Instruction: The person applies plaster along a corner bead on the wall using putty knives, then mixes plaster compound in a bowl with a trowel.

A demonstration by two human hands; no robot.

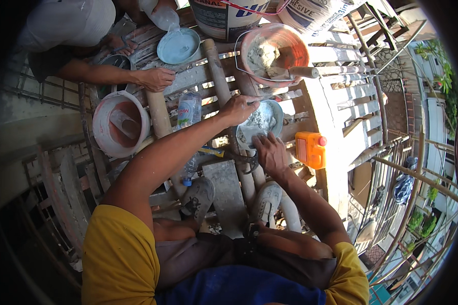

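A small light-blue bowl (279,115) with whitish-grey powder or paste (262,119) is between my hands, over the wooden slats. My left hand (237,110) has its fingers closed at the bowl's far left rim. On the near side, my right hand (270,152) grips the bowl's edge, its fingertips against a pale, whitish surface. What lies under those fingertips is partly hidden. Beyond the bowl stands an orange bucket (293,38) holding pale mix and a trowel with a wooden handle (304,72). An orange-yellow jug (311,150) is right of my right hand.
Across from me, at left, a co-worker's hand (158,79) rests near a pole. A round container of bluish liquid (178,47), a whitish bucket (97,127), clear plastic bottle (189,109) and large white bucket (224,23) stand around. The slatted platform (348,94) has gaps.
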